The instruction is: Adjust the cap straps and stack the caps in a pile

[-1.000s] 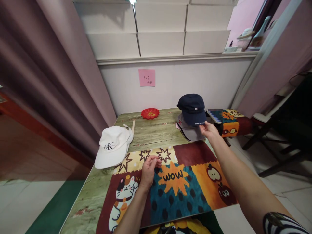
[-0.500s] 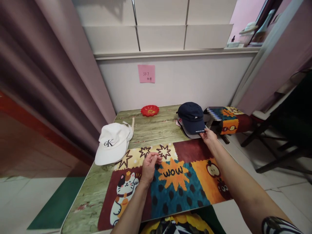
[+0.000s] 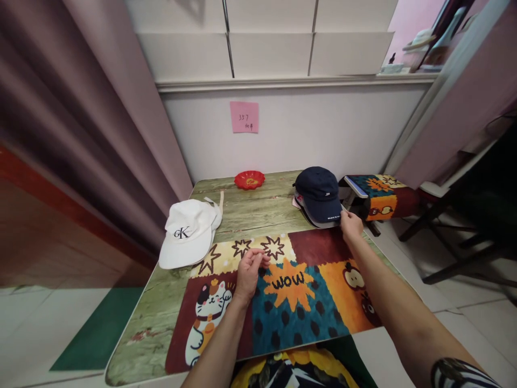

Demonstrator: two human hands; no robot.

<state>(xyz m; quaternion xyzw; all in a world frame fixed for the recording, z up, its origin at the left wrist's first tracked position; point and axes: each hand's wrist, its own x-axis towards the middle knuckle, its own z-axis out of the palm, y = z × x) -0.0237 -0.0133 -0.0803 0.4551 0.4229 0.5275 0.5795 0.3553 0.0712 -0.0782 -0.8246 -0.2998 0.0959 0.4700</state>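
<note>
My right hand (image 3: pixel 351 224) pinches the right corner of the brim on a navy baseball cap (image 3: pixel 319 188). That cap rests on top of at least one other cap, whose grey brim edge (image 3: pixel 321 224) shows beneath it. Over the colourful mat (image 3: pixel 291 328), near its "WOW" print, my left hand (image 3: pixel 250 269) is held with loosely bent fingers and nothing in them. A white baseball cap (image 3: pixel 189 229) with dark letters lies at the table's left, its brim facing me and overlapping the mat's corner.
A red scalloped dish (image 3: pixel 249 180) sits at the back of the green wood-patterned table (image 3: pixel 254 207). Behind it is a wall with a pink note (image 3: pixel 244 117). A purple curtain (image 3: pixel 121 108) hangs at the left. Beyond the right edge stand a lower mat-covered surface (image 3: pixel 383 196) and a dark chair (image 3: pixel 468 231).
My right hand has shifted slightly right along the navy cap's brim, its fingers more closed on the corner. The left hand stays nearly in place. The view has tilted slightly.
</note>
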